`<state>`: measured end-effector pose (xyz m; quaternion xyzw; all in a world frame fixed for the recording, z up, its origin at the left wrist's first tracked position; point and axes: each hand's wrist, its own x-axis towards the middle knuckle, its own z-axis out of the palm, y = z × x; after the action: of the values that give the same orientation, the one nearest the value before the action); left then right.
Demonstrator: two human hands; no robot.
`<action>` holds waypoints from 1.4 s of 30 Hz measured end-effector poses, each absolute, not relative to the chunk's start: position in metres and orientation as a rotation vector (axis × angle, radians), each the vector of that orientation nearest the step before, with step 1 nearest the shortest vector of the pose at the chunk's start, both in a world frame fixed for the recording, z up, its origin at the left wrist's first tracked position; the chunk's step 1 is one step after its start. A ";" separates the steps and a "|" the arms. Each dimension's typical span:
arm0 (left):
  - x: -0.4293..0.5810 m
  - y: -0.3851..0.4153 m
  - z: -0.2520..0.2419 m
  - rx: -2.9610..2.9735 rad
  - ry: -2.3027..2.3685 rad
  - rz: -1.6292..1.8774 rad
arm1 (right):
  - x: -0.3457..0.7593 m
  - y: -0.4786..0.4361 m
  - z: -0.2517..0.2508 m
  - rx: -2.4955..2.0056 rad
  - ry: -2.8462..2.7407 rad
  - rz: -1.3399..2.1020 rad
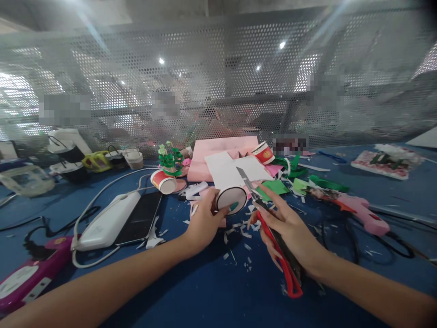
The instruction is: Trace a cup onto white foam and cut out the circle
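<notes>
My left hand [205, 223] grips a round paper cup piece [229, 199], white inside with a dark rim, the thumb with its green nail pressed on its face. In my right hand [290, 228] is a pair of red-handled scissors [273, 237], the fingers wrapped about the handles and the blades pointing up and away, close to the cup piece's right side. I cannot tell whether the blades touch it. White paper scraps [246, 228] lie scattered on the blue table [218, 291] below the hands.
Behind the hands are white paper [220, 171], pink paper [201, 157] and red paper cups [164, 182]. Left are a phone [139, 216], a power bank [105, 223] and a magenta power strip [41, 273]. A pink glue gun [362, 209] with its cord lies right.
</notes>
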<state>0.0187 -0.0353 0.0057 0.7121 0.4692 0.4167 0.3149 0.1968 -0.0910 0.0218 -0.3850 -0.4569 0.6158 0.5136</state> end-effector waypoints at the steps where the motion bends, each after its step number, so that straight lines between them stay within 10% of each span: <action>1: 0.018 -0.035 0.006 1.885 1.221 1.091 | 0.197 -0.091 0.023 -0.909 -1.114 1.493; 42: 0.018 -0.039 0.006 2.119 1.254 1.077 | 0.197 -0.091 0.015 -0.771 -1.087 1.639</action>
<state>0.0182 -0.0386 0.0063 0.7682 0.4546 0.3905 0.2252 0.1970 -0.0911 0.0150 -0.3176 -0.4478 0.6755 0.4923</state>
